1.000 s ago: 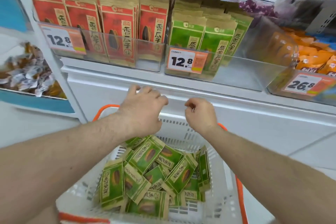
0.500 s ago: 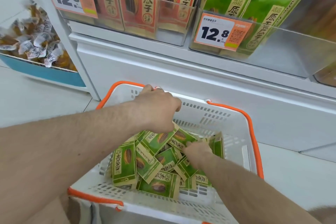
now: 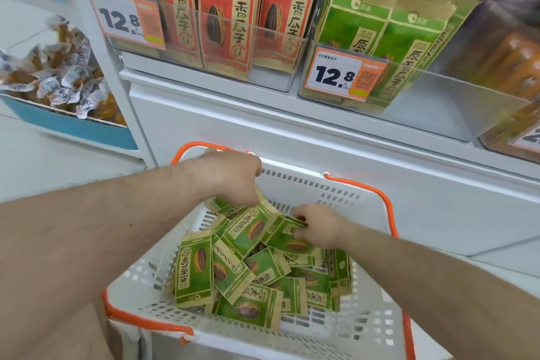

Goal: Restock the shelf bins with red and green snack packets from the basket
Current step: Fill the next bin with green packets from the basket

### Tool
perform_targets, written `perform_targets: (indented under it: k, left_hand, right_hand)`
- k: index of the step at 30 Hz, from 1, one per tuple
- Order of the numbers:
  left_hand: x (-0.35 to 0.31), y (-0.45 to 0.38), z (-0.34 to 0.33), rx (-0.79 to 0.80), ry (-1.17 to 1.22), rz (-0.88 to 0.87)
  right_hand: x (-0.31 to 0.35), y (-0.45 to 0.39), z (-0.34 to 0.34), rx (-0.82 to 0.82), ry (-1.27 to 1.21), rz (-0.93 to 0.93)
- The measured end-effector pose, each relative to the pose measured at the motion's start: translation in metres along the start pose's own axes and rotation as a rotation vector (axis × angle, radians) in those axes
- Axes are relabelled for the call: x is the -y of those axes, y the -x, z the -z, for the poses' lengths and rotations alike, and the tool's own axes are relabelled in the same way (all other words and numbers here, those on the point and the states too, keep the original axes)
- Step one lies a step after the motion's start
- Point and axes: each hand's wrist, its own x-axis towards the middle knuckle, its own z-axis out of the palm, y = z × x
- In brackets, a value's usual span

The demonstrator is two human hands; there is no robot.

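Shelf: we see a white metal shelf ledge [image 3: 204,79].
On it: clear plastic bins [image 3: 280,67], at twelve o'clock.

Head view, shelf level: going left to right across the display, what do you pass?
Blue tub of wrapped sweets → left 12.8 price tag → red packets → right 12.8 price tag → green packets → orange packets.

The basket [image 3: 295,178] is set on the floor directly before the shelf unit [image 3: 292,131]. A pile of packets [image 3: 233,278] is held in the basket. Both hands are placed over the pile's far end, the left hand [image 3: 233,175] left of the right hand [image 3: 317,226]. Two bins are mounted above and behind the basket, side by side: left bin [image 3: 274,47], right bin [image 3: 438,90]. A tray of wrapped sweets [image 3: 76,128] is positioned to the basket's far left.
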Motion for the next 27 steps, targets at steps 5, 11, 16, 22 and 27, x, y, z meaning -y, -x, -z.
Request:
perform_targets:
  k: [5,11,16,22,27]
  left_hand:
    - [0.006,0.002,-0.001,0.011,0.42,0.081]
    - [-0.012,0.007,-0.006,-0.024,0.955,0.052]
    - [-0.021,0.012,-0.001,-0.109,1.113,-0.018]
    - [-0.044,0.013,0.033,-0.193,1.15,-0.117]
    - [-0.081,0.003,0.074,-0.251,1.116,-0.214]
  right_hand:
    - [0.016,0.034,0.047,-0.14,-0.912,-0.049]
    - [0.027,0.049,0.066,-0.189,-1.256,0.014]
    - [0.03,0.065,0.078,-0.248,-1.272,0.044]
    - [0.019,0.092,0.111,-0.409,-1.186,0.075]
    - [0.002,0.118,0.149,-0.61,-1.116,0.097]
